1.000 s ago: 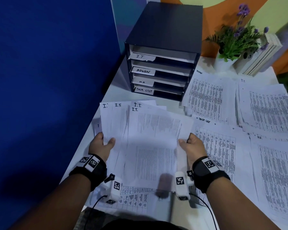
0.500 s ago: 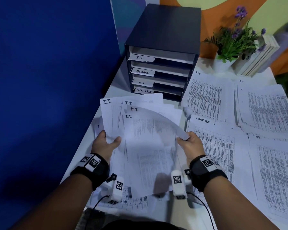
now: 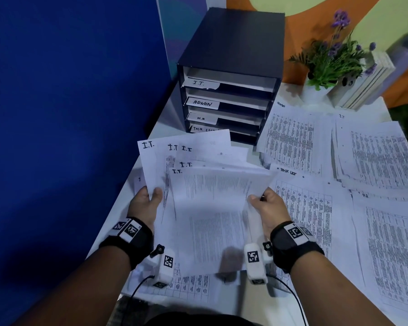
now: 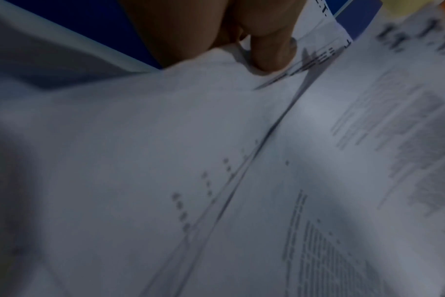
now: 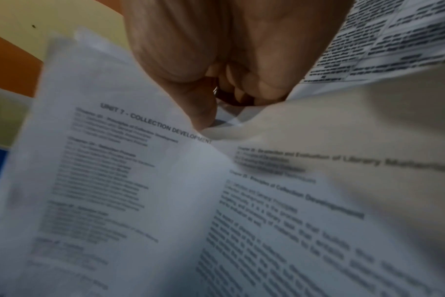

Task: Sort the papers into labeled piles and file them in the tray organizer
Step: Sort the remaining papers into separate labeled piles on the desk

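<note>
I hold a loose, fanned stack of I.T. papers (image 3: 207,203) above the table's near left part. My left hand (image 3: 149,200) pinches its left edge, thumb on top (image 4: 272,54). My right hand (image 3: 262,203) pinches the right edge, and the top sheet (image 5: 145,180) bows upward there. The dark tray organizer (image 3: 231,57) stands behind the stack, its trays labeled I.T. (image 3: 199,84), ADMIN (image 3: 203,103), H.R (image 3: 201,118) and TASK LIST, the last partly hidden by the raised papers. Sorted piles lie to the right: ADMIN (image 3: 290,135), another I.T. pile (image 3: 375,151), TASK LIST (image 3: 304,208), H.R (image 3: 391,243).
A blue wall panel (image 3: 68,114) runs along the table's left edge. A potted purple-flowered plant (image 3: 332,57) and a stack of books (image 3: 363,83) stand at the back right. A table-printed sheet (image 3: 191,287) lies at the near edge beneath the held stack.
The I.T. stack has come up off the table and moved toward the organizer; its top edges now cover part of the TASK LIST label. Both hands have kept their grip.
</note>
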{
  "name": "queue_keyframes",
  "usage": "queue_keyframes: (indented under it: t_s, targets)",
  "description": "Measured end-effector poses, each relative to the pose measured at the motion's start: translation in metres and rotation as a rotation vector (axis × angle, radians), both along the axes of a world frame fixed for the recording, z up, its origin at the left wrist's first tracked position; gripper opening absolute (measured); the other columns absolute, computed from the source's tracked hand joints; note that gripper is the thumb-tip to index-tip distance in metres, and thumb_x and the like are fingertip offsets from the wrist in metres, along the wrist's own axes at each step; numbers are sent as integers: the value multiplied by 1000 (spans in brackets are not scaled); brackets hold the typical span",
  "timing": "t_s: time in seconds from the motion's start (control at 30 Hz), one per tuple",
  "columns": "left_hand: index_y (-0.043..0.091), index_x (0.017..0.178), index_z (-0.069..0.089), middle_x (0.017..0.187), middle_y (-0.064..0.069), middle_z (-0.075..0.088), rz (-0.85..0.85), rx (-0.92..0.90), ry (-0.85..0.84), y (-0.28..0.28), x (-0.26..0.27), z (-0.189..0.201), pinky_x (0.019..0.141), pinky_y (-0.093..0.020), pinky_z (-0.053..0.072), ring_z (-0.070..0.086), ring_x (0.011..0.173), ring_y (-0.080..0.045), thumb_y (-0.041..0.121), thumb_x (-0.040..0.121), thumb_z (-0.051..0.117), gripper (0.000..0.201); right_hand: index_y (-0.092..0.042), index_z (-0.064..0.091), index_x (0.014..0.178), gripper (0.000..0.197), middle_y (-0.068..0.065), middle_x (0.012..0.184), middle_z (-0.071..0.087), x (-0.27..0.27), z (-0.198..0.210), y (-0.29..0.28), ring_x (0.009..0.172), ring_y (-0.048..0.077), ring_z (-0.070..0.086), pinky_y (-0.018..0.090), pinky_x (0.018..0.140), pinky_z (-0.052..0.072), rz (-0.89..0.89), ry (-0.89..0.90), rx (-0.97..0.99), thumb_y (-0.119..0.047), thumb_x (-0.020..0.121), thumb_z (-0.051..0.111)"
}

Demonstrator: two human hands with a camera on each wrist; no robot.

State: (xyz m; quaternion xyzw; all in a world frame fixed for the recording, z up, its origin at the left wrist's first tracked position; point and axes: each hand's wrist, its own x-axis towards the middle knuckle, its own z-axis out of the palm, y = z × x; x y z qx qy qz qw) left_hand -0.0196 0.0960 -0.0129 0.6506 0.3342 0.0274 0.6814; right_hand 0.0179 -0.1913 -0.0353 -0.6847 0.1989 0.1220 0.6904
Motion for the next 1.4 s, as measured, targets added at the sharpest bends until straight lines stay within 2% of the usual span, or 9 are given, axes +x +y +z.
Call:
queue_keyframes:
  t_s: [0.27,0.4,0.53,0.8,1.03,1.13,1.2,1.3,1.4]
  targets:
    - [19,105,70,104,0,73,-328,-117,129,-19,-1,12,93,-36,51,67,99,-18,17,96,56,17,-20,54,113,39,3,111,69,2,13,1,109,22,64,42,102,46,44,-68,78,7,87,61]
    - [20,84,64,92,-5,61,-369,473,275,-13,4,-2,88,-32,44,59,93,-25,33,97,43,28,-28,36,143,71,-1,123,63,2,12,-5,112,18,62,36,97,48,119,-39,-193,-3,84,66]
    - [19,136,49,143,-12,34,-384,618,510,-8,-2,-11,100,-31,40,49,121,-30,25,90,59,47,-8,51,136,47,1,128,60,-9,14,3,110,19,60,18,89,39,257,32,-555,-6,89,59]
    - [11,99,61,80,2,61,-408,509,459,-5,-5,-21,58,-21,43,59,77,-21,24,88,62,17,-6,53,133,42,9,130,60,-19,-3,8,108,24,61,24,90,45,290,81,-586,-8,91,57]
    - [14,134,43,125,-8,58,-324,508,303,-14,-12,3,89,-28,42,57,106,-26,6,96,49,40,-10,50,134,50,0,131,51,-6,10,-16,124,17,46,39,112,34,38,75,-346,-20,87,65]
    - [40,150,17,136,14,42,-287,536,82,-20,-8,28,92,-21,36,48,111,-10,-5,94,46,78,-31,48,116,51,0,133,49,4,17,-32,130,23,46,46,114,31,-5,19,-295,-50,71,66]
    - [50,148,12,140,24,28,-333,545,-1,-24,0,41,94,-15,35,44,109,0,-6,95,45,84,-14,47,132,53,4,136,47,10,35,-41,137,25,39,40,114,28,-60,10,-220,-33,86,65]
    - [40,124,59,135,11,50,-405,504,-27,-37,13,57,63,3,38,54,83,4,-2,99,39,52,-14,55,89,7,2,88,49,15,57,-56,86,21,50,33,79,38,-76,-97,-173,-16,91,61]
    - [32,96,70,113,2,68,-385,335,-88,-58,22,72,70,0,41,59,82,4,1,98,44,40,-24,45,71,25,6,73,45,17,69,-65,69,21,46,35,74,41,-77,-114,-127,-31,79,67]
